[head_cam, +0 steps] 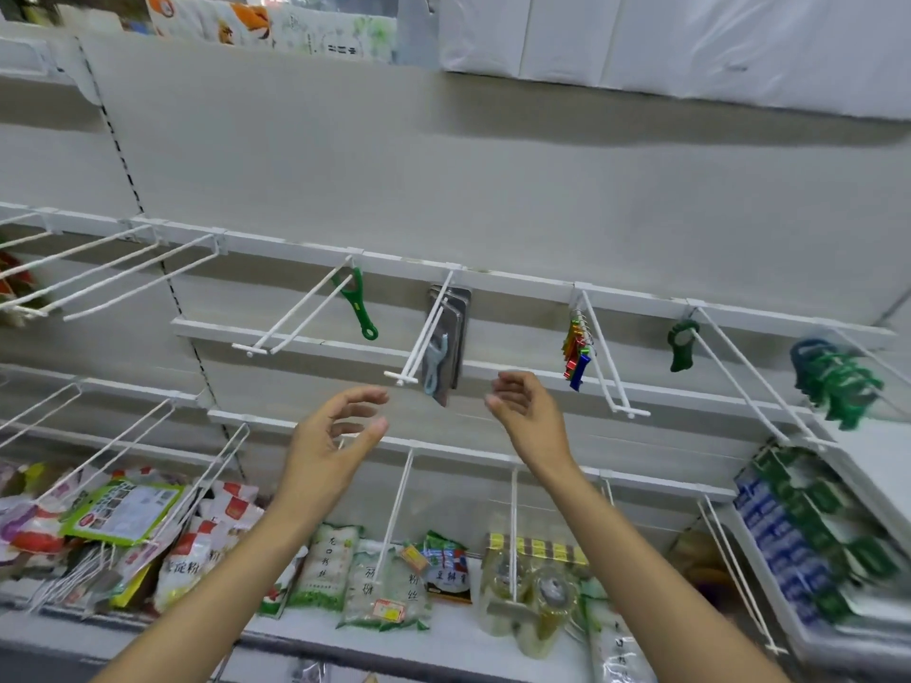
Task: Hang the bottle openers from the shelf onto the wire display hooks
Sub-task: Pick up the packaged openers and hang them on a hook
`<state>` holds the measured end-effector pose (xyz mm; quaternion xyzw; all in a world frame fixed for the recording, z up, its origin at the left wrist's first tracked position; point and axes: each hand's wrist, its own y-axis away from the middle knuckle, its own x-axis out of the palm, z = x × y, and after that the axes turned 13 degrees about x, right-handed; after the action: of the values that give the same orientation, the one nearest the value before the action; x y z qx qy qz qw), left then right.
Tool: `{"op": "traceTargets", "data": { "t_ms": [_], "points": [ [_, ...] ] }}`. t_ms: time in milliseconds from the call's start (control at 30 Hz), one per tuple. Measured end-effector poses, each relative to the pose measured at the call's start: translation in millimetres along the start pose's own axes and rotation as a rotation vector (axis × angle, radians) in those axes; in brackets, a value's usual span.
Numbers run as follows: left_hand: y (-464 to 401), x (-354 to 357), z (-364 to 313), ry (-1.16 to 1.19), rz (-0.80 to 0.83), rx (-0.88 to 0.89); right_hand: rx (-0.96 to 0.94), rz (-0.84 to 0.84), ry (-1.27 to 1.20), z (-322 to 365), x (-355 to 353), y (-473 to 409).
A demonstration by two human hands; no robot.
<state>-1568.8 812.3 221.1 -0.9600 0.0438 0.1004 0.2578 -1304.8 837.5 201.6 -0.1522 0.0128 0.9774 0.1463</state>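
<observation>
Head view: both hands loosely curled, empty — left hand (pixel 335 436), right hand (pixel 525 411) — just below carded bottle openers (pixel 446 337).

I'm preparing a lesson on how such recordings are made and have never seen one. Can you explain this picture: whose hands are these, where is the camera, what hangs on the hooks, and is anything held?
There is no machine. The single picture comes from a camera on a person's head, looking forward and down. The left hand and right hand are raised before a shop display, fingers loosely curled, holding nothing. White wire hooks stick out from rails. On them hang a green opener, carded openers, a coloured bunch and dark green openers. Food packets lie on the shelf below.
</observation>
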Motion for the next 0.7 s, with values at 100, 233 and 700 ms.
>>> {"op": "traceTargets", "data": {
  "t_ms": [100, 233, 700],
  "points": [
    [8.2, 16.6, -0.1, -0.022, 0.104, 0.032, -0.072, -0.02, 0.155, -2.7, -25.3, 47.5],
    [25.0, 51.3, -16.9, -0.025, 0.282, 0.133, -0.126, -0.037, 0.339, -9.3, -62.4, 111.1],
    [89.5, 215.3, -98.2, 0.074, 0.61, 0.393, -0.088, -0.243, 0.46, -49.2, -235.6, 247.5]
  ]
}}
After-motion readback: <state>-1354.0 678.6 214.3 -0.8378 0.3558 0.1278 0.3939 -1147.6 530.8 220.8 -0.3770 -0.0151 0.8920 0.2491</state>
